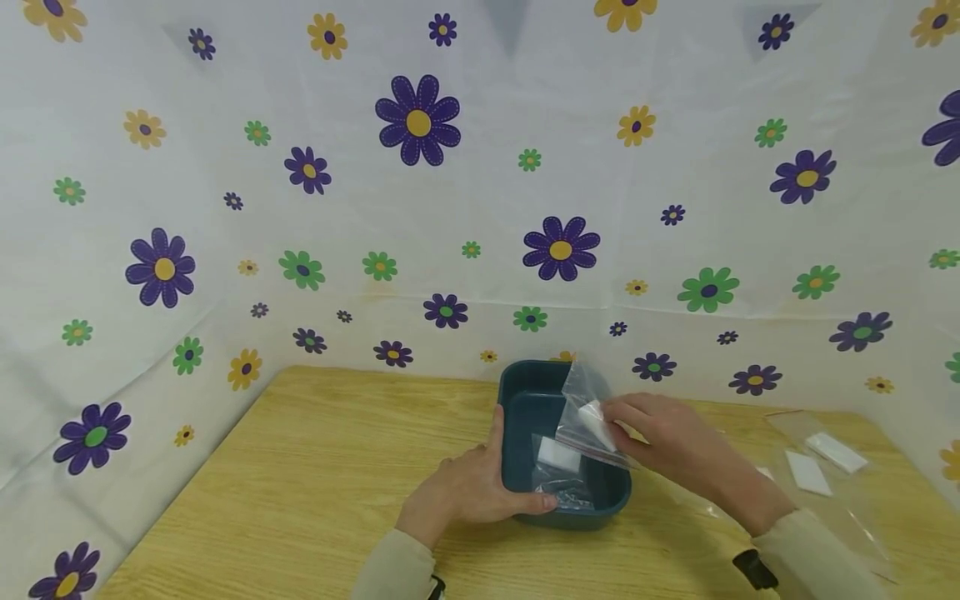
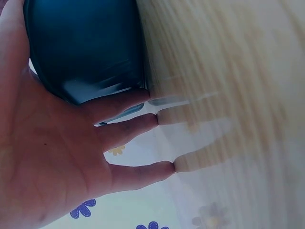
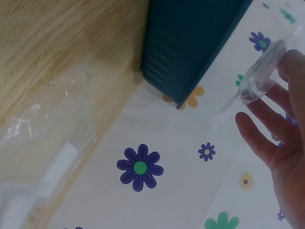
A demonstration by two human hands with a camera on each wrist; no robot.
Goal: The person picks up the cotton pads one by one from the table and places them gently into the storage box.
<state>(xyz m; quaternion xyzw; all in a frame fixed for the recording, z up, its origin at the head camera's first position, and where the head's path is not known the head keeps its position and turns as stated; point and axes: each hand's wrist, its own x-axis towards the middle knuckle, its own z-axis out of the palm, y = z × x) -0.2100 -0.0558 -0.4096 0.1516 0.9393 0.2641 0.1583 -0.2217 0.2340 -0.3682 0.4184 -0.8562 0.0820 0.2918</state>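
Observation:
A dark blue plastic tub [image 1: 536, 379] stands on the wooden table, a clear zip bag [image 1: 558, 479] with a white block lying inside it. My left hand [image 1: 480, 487] rests against the tub's near left corner, thumb over the front rim and one finger up the left side. Its other fingers stretch out straight beside the wall in the left wrist view. Over the tub's right side my right hand [image 1: 667, 437] pinches another clear zip bag [image 1: 581, 392], tilted, with a white block [image 1: 597, 425] showing in it. The right wrist view shows the thumb and fingers on the film.
Several more clear bags with white blocks [image 1: 836, 452] lie on the table [image 1: 360, 450] to the right, partly behind the right forearm. A white flower-print sheet [image 1: 480, 200] hangs behind and along the sides of the table.

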